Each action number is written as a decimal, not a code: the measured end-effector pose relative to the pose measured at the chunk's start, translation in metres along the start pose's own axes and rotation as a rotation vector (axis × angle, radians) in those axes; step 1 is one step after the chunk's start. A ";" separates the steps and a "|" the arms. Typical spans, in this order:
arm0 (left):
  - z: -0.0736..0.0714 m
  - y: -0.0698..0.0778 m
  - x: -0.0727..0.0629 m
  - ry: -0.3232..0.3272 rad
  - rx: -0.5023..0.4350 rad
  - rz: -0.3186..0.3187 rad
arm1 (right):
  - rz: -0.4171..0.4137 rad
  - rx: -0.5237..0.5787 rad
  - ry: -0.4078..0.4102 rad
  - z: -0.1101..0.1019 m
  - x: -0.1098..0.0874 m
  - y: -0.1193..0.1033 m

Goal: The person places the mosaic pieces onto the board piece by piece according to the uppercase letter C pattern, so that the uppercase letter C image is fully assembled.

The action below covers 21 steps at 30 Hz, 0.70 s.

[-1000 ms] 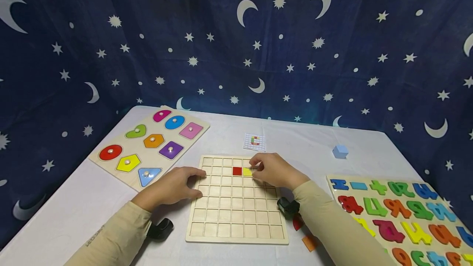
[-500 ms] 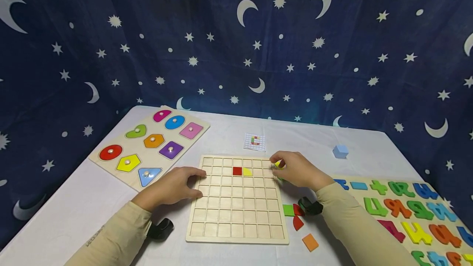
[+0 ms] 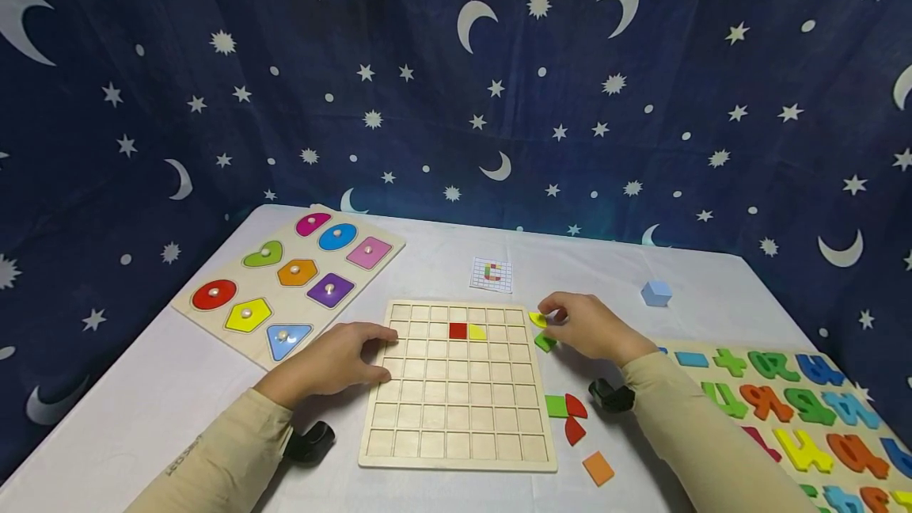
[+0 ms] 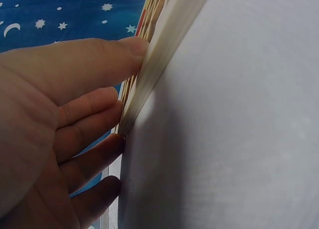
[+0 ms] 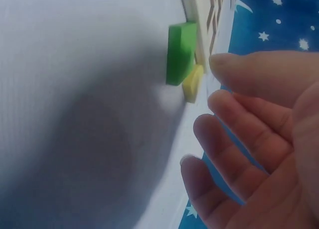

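Observation:
A wooden grid board [image 3: 456,394] lies on the table, with a red square tile [image 3: 458,331] and a yellow quarter-circle tile [image 3: 477,332] side by side in its second row from the back. My left hand [image 3: 331,361] rests thumb and fingertips against the board's left edge, fingers loosely spread. Off the board's right edge, my right hand [image 3: 587,327] hovers beside another yellow quarter-circle tile [image 3: 537,320] and a green square tile [image 3: 545,341]. In the right wrist view its relaxed fingers hold nothing, with the green tile [image 5: 181,54] standing just past them.
Right of the board lie a second green square [image 3: 556,406], two red quarter-circles [image 3: 575,431] and an orange square [image 3: 598,468]. A pattern card [image 3: 491,274] sits behind it. A knobbed shape puzzle [image 3: 292,279] is at left, a letter board [image 3: 784,418] at right, a blue block [image 3: 656,293] farther back.
My right hand has let go of the yellow tile beside the red square and moved right, off the board, uncovering the loose tiles there. My left hand stays in place.

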<state>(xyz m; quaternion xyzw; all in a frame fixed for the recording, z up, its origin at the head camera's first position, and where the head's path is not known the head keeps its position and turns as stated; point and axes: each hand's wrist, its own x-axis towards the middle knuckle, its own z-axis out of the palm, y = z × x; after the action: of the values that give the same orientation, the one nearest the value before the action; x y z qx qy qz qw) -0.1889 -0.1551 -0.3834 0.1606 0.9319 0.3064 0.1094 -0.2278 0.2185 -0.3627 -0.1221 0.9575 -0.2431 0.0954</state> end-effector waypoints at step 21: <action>-0.001 0.000 -0.001 0.009 0.018 0.033 | 0.027 -0.022 -0.005 0.006 0.018 -0.002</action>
<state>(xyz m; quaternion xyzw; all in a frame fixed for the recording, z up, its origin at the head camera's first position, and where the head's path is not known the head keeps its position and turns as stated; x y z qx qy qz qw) -0.1879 -0.1563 -0.3827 0.1755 0.9323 0.3003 0.0988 -0.2431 0.2091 -0.3694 -0.1109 0.9615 -0.2309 0.0998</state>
